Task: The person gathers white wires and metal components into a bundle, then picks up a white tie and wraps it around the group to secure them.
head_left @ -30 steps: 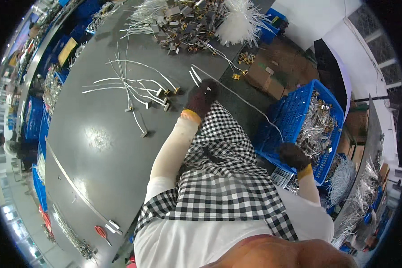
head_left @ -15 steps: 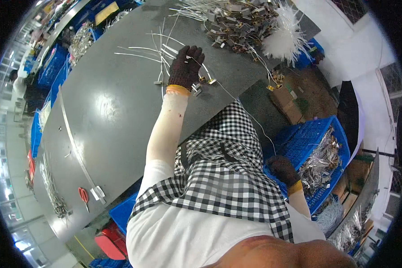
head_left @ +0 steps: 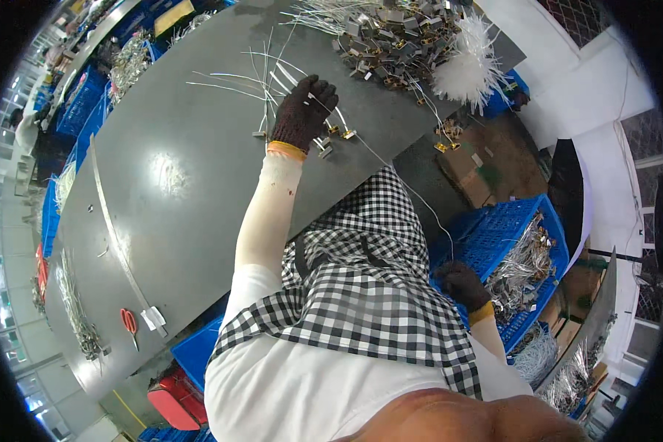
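My left hand (head_left: pixel 306 112), in a dark knit glove with an orange cuff, lies over several thin white wires (head_left: pixel 261 82) on the grey table. Its fingers are curled and pressed around them. Small grey and brass-coloured connectors (head_left: pixel 337 135) on wire ends stick out beside the palm. One long thin wire (head_left: pixel 418 193) runs from under this hand, over the table edge and down to my right hand (head_left: pixel 461 286). That hand, also in a dark glove, is closed at the wire's lower end, low beside the blue crate; its fingertips are partly hidden.
A large pile of connectors (head_left: pixel 398 40) with white wires covers the table's far right. A blue crate (head_left: pixel 527 214) of wired parts stands at my right. Red-handled scissors (head_left: pixel 130 324), a long metal strip (head_left: pixel 110 214) and a wire bundle (head_left: pixel 74 302) lie at the table's left.
The view has shifted slightly. Both hands keep nearly the same places, and the long wire still hangs between them.
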Action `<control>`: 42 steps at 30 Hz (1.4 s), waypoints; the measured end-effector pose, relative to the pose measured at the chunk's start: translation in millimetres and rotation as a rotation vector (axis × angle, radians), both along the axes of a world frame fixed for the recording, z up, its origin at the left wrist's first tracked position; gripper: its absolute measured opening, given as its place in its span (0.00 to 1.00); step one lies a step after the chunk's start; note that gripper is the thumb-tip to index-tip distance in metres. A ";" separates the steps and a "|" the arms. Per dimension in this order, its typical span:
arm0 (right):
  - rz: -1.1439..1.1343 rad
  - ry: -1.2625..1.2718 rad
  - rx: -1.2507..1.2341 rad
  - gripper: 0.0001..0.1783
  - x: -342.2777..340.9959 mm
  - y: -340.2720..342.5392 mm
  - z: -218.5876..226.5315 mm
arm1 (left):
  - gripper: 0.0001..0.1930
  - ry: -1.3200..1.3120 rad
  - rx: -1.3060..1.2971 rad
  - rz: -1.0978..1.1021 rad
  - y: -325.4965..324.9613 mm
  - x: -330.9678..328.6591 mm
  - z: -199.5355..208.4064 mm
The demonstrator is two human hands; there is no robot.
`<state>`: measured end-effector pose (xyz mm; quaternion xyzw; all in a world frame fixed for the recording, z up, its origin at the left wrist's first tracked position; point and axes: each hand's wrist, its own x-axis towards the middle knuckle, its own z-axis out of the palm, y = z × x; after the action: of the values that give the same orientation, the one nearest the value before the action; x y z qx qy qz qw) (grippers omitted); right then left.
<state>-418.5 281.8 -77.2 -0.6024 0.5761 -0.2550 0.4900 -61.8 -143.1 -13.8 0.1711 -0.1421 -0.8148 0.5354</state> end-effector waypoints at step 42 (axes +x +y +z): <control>0.245 -0.503 0.057 0.20 161.5 -188.7 63.6 | 0.14 -1.282 -0.626 0.040 97.9 21.3 46.5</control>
<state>-257.0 93.1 -13.7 -0.5714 0.3664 -0.3189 0.6615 -40.5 -45.2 32.7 0.4572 -0.6531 -0.4648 0.3853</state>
